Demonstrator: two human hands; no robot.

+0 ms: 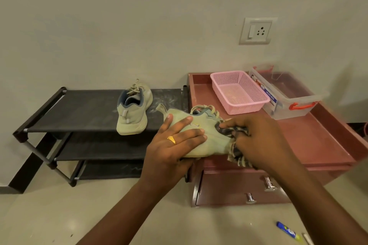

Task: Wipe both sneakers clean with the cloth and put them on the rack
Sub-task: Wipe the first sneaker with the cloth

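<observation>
**One sneaker being wiped at the cabinet, the other on the rack**

The held sneaker (207,137) lies with its long axis from left to right. Its heel tab points left and its toe points right, under the cloth (238,158). It is tipped, so that one side faces up to the camera and the sole faces near. It is above the near left corner of the red-brown cabinet (322,141), just right of the rack (79,109).

The left hand (175,142) comes in from the near side. Its fingers are spread over the heel half of the shoe and grip it; one finger has a gold ring (171,139). The right hand (258,141) reaches in from the near right, with its fingers curled tightly around the bunched cloth, which it presses on the toe part.

The held sneaker is pale green-beige with light laces and a small logo on the side. The cloth is dark with pale stripes, and a fringed end hangs down.

The second sneaker (133,114) stands upright on the top shelf of the rack, heel near and toe toward the wall.

On the cabinet, far from the hands, stand a pink basket (239,93) and a clear box (290,95).
</observation>
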